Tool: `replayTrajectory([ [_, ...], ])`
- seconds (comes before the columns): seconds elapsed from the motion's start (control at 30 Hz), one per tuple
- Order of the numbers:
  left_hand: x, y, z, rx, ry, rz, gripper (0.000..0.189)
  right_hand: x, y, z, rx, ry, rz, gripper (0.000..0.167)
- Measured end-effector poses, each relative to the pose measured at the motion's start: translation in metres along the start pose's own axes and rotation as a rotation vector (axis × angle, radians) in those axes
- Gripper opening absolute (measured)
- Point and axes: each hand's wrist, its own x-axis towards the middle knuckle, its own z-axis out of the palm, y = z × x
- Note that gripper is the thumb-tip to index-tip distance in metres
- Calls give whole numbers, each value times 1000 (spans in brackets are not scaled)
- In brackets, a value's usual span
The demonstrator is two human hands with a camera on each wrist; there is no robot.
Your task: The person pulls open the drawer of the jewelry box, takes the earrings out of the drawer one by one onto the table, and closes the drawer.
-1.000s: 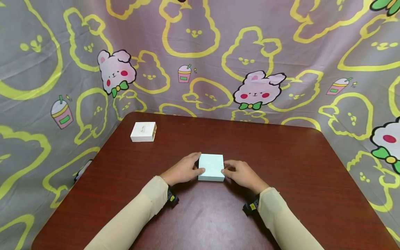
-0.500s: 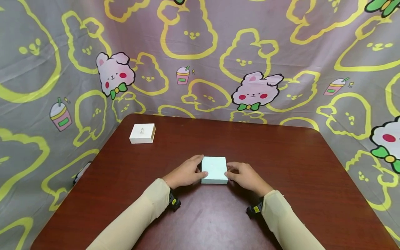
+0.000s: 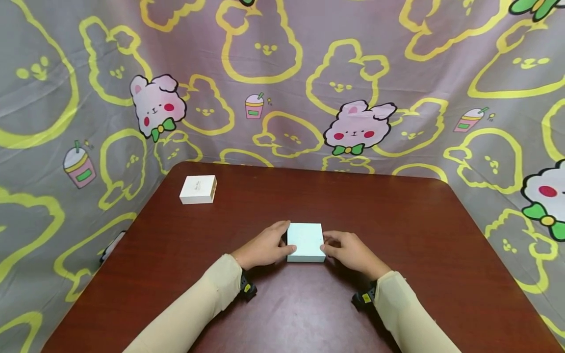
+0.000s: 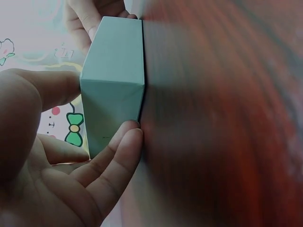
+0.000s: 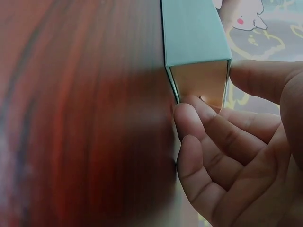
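Note:
A small mint-green box [image 3: 306, 240] lies flat on the table between both hands. The left hand [image 3: 266, 248] holds its left side, thumb on the top edge and fingers along the plain end, as the left wrist view shows. From the right, the right hand [image 3: 351, 252] holds it with the thumb at the top edge. In the right wrist view, the box's right end shows a cream inner panel [image 5: 196, 82] set within the green sleeve [image 5: 194, 33]. A tiny dark mark sits on that panel, and curled fingertips touch its lower part.
A white box [image 3: 197, 189] with small lettering on its lid stands at the far left of the brown wooden table [image 3: 375, 206]. A patterned cloth [image 3: 291, 49] hangs around the back and sides of the table.
The mint-green box and both hands have shifted slightly right and a little nearer the person. The hold looks the same, and the head view has turned slightly.

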Motion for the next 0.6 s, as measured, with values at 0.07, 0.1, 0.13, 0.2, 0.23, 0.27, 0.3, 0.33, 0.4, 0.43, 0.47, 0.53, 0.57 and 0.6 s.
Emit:
replayTrajectory([
  [0.07,1,1,1,-2,-3,0,80,-1,1,-1,-4,3,2,45],
  [0.1,1,2,2,-4,-6,-1,80,-2,1,-2,-3,3,6,44],
  [0.13,1,3,2,-8,-10,-2,80,-3,2,-3,-8,0,2,44],
  [0.2,1,5,3,-24,-21,-8,80,-5,2,-5,-14,-6,-1,45],
  [0.23,0,6,3,-33,-26,-14,80,-6,3,-5,-13,-10,-4,45],
  [0.27,0,6,3,-40,-30,-18,80,-7,3,-5,-13,-15,-8,46],
  [0.3,-1,7,4,-47,-33,-21,80,-8,4,-5,-12,-19,-13,46],
  [0.33,-1,8,4,-54,-33,-22,80,-9,4,-6,-12,-22,-19,47],
  [0.4,-1,10,5,-55,-29,-18,79,-10,5,-6,-8,-21,-24,47],
  [0.43,-1,11,5,-54,-29,-14,79,-10,6,-7,-8,-20,-27,46],
  [0.47,-1,12,5,-51,-27,-10,79,-11,6,-8,-8,-20,-30,46],
  [0.53,0,14,6,-46,-29,-8,79,-12,7,-9,-11,-21,-33,46],
  [0.57,0,15,6,-44,-31,-7,79,-12,8,-10,-12,-21,-34,46],
  [0.6,1,15,6,-42,-34,-8,79,-13,8,-11,-11,-21,-34,46],
])
